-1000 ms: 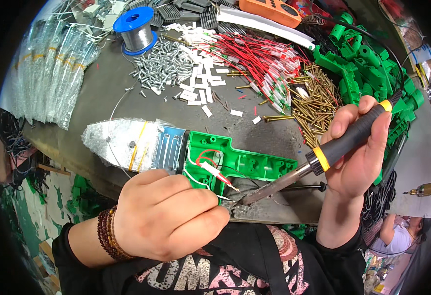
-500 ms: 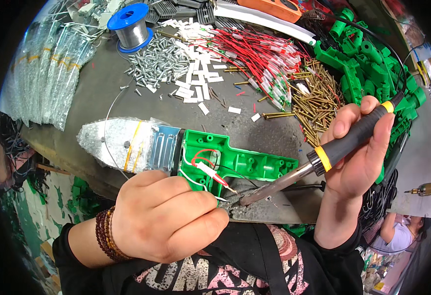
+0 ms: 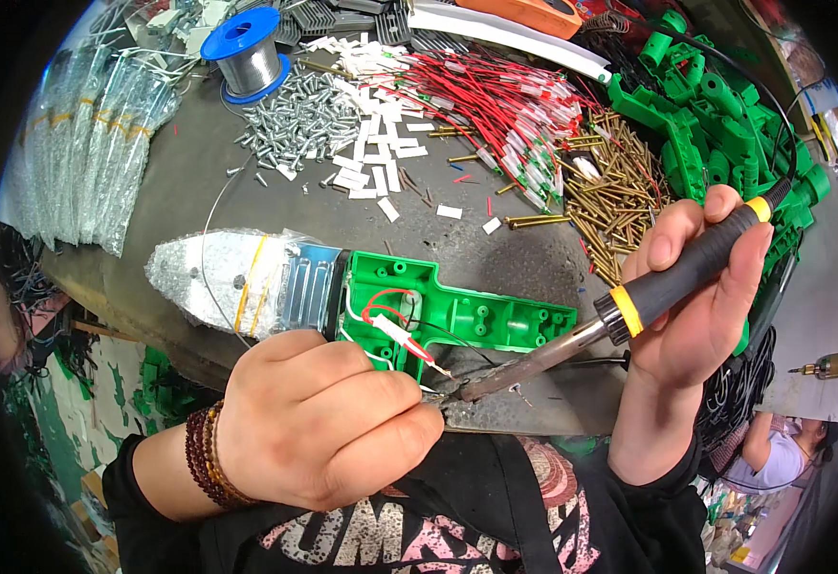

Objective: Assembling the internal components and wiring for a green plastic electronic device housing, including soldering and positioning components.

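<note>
In my right hand is a soldering iron with a black and yellow handle. The iron slopes down to the left, its tip beside the closed fingers of my left hand. Solder wire from the blue spool loops down into that left hand, whose fingertips are hidden. Just beyond lies an open green plastic housing, with a red lead with a white sleeve and white wires in it. A wrapped blade-shaped part joins the housing's left end.
Loose silver screws, white tabs, red wire leads and brass-coloured screws are heaped across the back. Green housings pile up at the right. Bubble-wrapped parts lie at the left; another person sits at far right.
The iron's tip has shifted slightly left, toward my left fingers. The green housing and bench items appear a little further left in the picture. Both hands keep their grips.
</note>
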Tool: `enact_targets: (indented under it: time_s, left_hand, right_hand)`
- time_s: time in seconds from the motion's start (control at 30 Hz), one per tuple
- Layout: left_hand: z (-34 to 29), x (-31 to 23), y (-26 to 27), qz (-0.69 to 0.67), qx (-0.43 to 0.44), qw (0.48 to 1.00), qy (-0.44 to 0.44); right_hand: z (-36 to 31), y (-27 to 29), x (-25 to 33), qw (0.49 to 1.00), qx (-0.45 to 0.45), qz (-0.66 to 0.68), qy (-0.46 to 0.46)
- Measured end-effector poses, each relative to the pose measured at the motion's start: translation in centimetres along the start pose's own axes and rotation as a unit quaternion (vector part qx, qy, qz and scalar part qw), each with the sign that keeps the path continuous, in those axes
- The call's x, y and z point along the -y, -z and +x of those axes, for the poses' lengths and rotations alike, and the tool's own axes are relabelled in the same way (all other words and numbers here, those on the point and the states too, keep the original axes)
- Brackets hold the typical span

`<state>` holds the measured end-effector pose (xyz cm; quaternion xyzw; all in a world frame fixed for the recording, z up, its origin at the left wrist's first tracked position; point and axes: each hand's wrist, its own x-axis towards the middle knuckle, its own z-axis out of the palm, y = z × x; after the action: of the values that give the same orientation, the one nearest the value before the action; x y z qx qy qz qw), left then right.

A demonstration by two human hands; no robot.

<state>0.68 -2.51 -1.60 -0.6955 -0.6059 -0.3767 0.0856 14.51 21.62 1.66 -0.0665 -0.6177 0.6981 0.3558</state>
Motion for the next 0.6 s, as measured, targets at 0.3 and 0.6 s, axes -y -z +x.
enact_targets:
  time_s: [0.3,0.6]
  left_hand:
    - [0.03,0.07,-0.11,-0.011,0.020,1.000,-0.001]
    - [-0.09,-0.11,0.13,-0.023,0.021,0.999,0.013]
  right_hand:
    - [-0.08,-0.21,-0.05,1.000,-0.014,-0.010,0.003]
    - [-0.25,-0.23,0.08,1.000,-0.016,-0.021,0.000]
